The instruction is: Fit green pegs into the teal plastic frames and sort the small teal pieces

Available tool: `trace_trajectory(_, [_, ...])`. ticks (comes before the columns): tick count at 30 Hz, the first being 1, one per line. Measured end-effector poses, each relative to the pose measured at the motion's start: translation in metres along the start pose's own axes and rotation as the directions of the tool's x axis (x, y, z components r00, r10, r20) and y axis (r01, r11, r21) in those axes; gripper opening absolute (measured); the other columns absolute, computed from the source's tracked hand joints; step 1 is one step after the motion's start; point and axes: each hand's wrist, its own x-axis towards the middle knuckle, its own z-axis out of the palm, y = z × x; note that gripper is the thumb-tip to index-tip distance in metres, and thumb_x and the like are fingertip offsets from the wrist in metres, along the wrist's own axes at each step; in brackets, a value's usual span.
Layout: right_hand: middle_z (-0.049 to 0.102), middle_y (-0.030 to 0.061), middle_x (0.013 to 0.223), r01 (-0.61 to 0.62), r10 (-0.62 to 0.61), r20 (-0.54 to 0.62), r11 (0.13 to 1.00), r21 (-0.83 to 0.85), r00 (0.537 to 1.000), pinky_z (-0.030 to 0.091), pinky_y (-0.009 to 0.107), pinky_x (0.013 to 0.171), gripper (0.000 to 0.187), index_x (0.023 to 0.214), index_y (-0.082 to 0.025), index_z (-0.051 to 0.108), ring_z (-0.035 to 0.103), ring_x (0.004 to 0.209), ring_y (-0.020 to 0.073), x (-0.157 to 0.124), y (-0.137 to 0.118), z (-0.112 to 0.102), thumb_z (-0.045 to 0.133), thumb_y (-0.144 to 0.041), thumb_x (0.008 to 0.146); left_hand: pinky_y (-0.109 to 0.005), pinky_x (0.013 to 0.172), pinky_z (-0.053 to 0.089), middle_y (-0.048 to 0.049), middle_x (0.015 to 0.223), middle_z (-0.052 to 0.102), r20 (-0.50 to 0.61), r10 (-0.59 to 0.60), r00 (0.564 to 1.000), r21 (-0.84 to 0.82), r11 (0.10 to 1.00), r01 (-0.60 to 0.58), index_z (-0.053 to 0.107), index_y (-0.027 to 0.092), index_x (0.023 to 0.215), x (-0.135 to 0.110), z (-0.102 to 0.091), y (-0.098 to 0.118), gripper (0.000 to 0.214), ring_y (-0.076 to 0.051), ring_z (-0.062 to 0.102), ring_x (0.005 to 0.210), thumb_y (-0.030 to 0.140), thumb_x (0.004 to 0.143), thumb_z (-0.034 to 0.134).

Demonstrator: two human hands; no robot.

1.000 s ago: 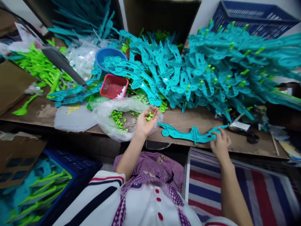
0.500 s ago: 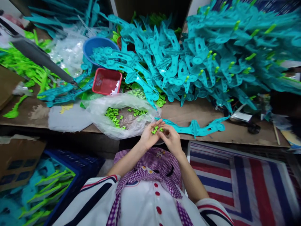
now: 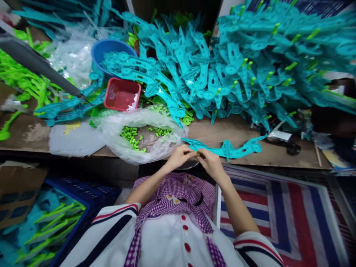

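My left hand (image 3: pixel 180 157) is curled palm-inward at the table's front edge, its fingers closed over the small green plastic pieces; most of these are hidden now. Fingertips of my right hand (image 3: pixel 211 161) pinch a small green plastic piece (image 3: pixel 197 153) close against my left fingertips. Just behind both hands lies a long teal plastic part (image 3: pixel 239 151), flat along the table edge. Left of my hands, a clear plastic bag (image 3: pixel 111 139) lies spread wide, with many loose green pieces (image 3: pixel 130 134) inside.
Teal parts (image 3: pixel 191 74) are heaped along the back and right. A red tray (image 3: pixel 122 97), a blue bowl (image 3: pixel 96 52) and a grey power screwdriver (image 3: pixel 41 63) are on the left. Below the table stand a blue crate (image 3: pixel 91 193) and a striped sheet (image 3: pixel 294 207).
My left palm, open with several green pieces showing, has curled closed. My right hand has shifted slightly right, pinching a green piece. The view has moved a little.
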Motion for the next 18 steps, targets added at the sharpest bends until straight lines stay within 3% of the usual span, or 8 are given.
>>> trace_trajectory(3, [0.071, 0.0049, 0.087, -0.110, 0.108, 0.022, 0.967, 0.231, 0.994, 0.054, 0.035, 0.071, 0.024, 0.095, -0.025, 0.069, 0.065, 0.075, 0.0209, -0.007, -0.002, 0.001, 0.064, -0.047, 0.089, -0.029, 0.075, 0.046, -0.0027, 0.076, 0.065, -0.010, -0.026, 1.000, -0.119, 0.993, 0.024, 0.080, 0.019, 0.081, -0.006, 0.005, -0.010, 0.022, -0.016, 0.058, 0.077, 0.038, 0.085, 0.070])
trace_trajectory(6, [0.071, 0.0043, 0.089, -0.172, 0.188, -0.004, 0.908, 0.381, 0.982, 0.054, 0.035, 0.072, 0.031, 0.098, -0.023, 0.068, 0.066, 0.077, 0.0202, 0.004, 0.011, 0.000, 0.064, -0.052, 0.088, -0.030, 0.080, 0.046, -0.0038, 0.082, 0.066, -0.089, -0.013, 0.996, -0.067, 0.998, 0.006, 0.080, 0.020, 0.094, -0.003, 0.001, -0.016, 0.023, -0.017, 0.059, 0.080, 0.039, 0.084, 0.073])
trace_trajectory(10, [0.071, 0.0069, 0.095, -0.069, 0.094, -0.143, 0.983, 0.168, 0.985, 0.052, 0.039, 0.086, 0.034, 0.096, -0.023, 0.070, 0.065, 0.090, 0.0231, 0.034, 0.035, -0.006, 0.058, -0.054, 0.091, -0.033, 0.089, 0.045, -0.0082, 0.106, 0.064, -0.171, 0.018, 0.985, 0.255, 0.967, 0.027, 0.069, 0.025, 0.128, 0.014, -0.006, -0.019, 0.052, -0.023, 0.061, 0.093, 0.041, 0.079, 0.079])
trace_trajectory(14, [0.070, 0.0086, 0.101, 0.034, -0.034, -0.016, 0.999, 0.024, 0.999, 0.050, 0.039, 0.090, 0.032, 0.101, -0.024, 0.069, 0.064, 0.097, 0.0245, 0.049, 0.044, -0.003, 0.049, -0.049, 0.097, -0.034, 0.088, 0.044, -0.0107, 0.114, 0.062, -0.103, -0.047, 0.994, 0.459, 0.884, 0.090, 0.061, 0.025, 0.139, 0.028, -0.007, -0.023, 0.064, -0.028, 0.061, 0.101, 0.049, 0.081, 0.074])
trace_trajectory(18, [0.069, 0.0093, 0.101, 0.076, -0.073, 0.051, 0.996, -0.050, 0.996, 0.049, 0.039, 0.090, 0.032, 0.104, -0.024, 0.068, 0.063, 0.097, 0.0248, 0.053, 0.045, 0.000, 0.044, -0.045, 0.100, -0.033, 0.086, 0.044, -0.0101, 0.111, 0.062, -0.086, -0.068, 0.994, 0.511, 0.853, 0.102, 0.060, 0.025, 0.140, 0.031, -0.007, -0.026, 0.066, -0.028, 0.061, 0.099, 0.051, 0.081, 0.074])
